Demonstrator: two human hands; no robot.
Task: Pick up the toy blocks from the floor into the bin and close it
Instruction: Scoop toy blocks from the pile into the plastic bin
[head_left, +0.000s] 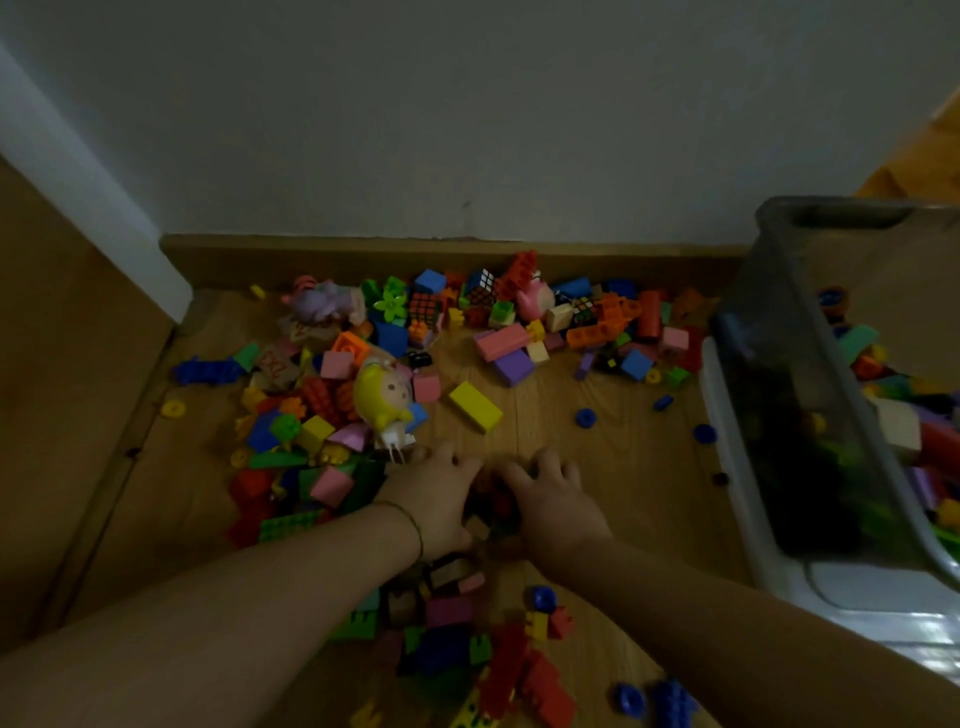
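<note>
Curling left fingers (453, 464), right fingers (546, 461) round blocks (496, 503)

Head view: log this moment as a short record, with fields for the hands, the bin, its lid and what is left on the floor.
left hand: curled over gathered blocks, next to the right hand
right hand: curled over the same cluster
bin: at right, open, partly filled with blocks
lid: white, seems to lie on the floor by the bin, not on it
floor: many loose blocks remain, plus a yellow doll
task state: unfinished
</note>
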